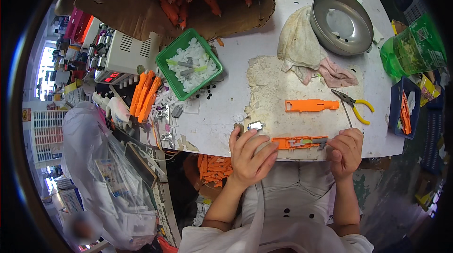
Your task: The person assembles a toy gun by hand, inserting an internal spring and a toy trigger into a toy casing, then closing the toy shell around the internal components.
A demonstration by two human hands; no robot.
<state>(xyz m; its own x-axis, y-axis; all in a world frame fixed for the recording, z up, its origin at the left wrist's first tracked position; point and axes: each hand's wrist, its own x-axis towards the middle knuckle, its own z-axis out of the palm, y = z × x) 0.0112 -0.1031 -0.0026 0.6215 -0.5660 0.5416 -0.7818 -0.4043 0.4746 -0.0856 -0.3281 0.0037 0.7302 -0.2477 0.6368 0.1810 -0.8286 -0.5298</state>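
Note:
An orange plastic casing half with pale green and grey parts inside lies near the table's front edge. My left hand is closed at its left end, thumb and fingertips against the plastic. A small silver metal part sits just beyond the left fingertips. My right hand has its fingers curled in at the casing's right end, by a grey piece. From between those fingers a thin metal rod points away; its lower end is hidden. Farther off lies another orange casing half, touched by neither hand.
Yellow-handled pliers lie right of the casings. Behind are a steel bowl, a rag and a cardboard box of orange pieces. A green tray holds white parts. At right stand a green bottle and a blue bin.

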